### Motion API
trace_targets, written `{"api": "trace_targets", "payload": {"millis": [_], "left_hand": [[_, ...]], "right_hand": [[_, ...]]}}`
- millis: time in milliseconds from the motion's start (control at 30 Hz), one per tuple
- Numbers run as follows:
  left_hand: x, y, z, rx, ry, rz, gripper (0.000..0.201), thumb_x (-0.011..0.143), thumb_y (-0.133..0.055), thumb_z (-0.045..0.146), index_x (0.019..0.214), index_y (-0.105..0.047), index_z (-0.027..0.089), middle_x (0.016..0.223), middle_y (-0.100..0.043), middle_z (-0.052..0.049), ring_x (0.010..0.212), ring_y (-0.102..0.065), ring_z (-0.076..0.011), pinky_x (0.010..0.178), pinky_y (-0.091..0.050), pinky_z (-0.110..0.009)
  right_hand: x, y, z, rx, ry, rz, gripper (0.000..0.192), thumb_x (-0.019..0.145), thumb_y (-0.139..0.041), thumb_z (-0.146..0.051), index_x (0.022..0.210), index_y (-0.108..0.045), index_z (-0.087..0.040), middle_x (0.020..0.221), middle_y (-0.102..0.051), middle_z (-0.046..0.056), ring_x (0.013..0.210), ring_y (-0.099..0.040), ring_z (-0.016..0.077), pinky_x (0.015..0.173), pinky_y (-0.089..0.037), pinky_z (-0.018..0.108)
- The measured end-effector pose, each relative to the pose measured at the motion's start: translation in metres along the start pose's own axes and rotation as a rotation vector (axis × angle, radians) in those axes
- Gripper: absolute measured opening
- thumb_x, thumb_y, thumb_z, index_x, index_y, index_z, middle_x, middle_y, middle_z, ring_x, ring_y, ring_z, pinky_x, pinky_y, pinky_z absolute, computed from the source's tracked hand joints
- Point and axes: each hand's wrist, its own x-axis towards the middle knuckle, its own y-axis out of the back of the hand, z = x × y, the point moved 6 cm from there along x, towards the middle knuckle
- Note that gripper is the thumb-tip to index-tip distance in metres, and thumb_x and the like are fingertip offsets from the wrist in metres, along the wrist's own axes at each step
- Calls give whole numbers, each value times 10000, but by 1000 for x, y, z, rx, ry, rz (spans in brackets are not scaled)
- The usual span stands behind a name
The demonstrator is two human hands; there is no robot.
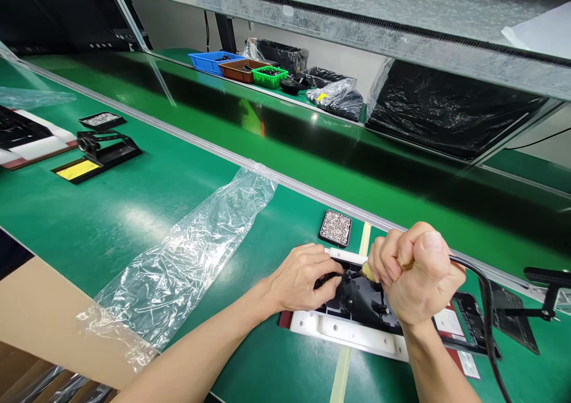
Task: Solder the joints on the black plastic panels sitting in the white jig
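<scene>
A black plastic housing point(363, 299) with ribs and posts lies in a white fixture point(334, 328). My right hand point(417, 272) is wrapped round a corded electric screwdriver point(367, 271), whose yellowish nose points left over the housing. Most of its body is hidden in my fist; a black cord point(488, 320) runs out behind. My left hand point(306, 278) rests at the housing's left end, thumb and forefinger pinched close to the screwdriver's tip. What lies between those fingertips is too small to make out.
Behind the fixture sits a small tray of screws point(335, 228). A clear plastic bag point(191, 254) lies to the left, and a black stand part point(98, 153) farther off. Beyond the metal rail point(200, 144), a green belt carries blue point(214, 63), brown and green bins. Black frames point(473, 326) lie right.
</scene>
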Motion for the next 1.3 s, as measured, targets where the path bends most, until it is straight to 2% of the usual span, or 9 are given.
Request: {"api": "trace_targets", "payload": {"millis": [533,767,1300], "left_hand": [[-3,-1,-3,-5,4,-2,199,955,-535,243,979,-713,157,748,-685,-33,690,-589,-184,675,-426,-352],[-7,-1,-7,-8,6,-16,193,951,-540,235,998,-712,162,756,-685,-34,700,-591,-187,694,-437,-356],[-7,-2,-8,4,2,-19,189,954,-538,236,998,-709,167,758,-680,-31,701,-583,-188,694,-435,-356]], "right_hand": [[-1,-2,1,-3,34,-53,433,980,-570,-329,597,-417,-199,442,-356,-62,343,-299,67,322,-254,197],[-2,-1,9,-5,8,-70,432,999,-544,-372,624,-410,-206,455,-358,-67,357,-309,71,334,-273,200],[-4,0,11,-1,-4,-88,421,1013,-524,-373,638,-427,-207,466,-363,-64,366,-331,78,343,-289,210]]}}
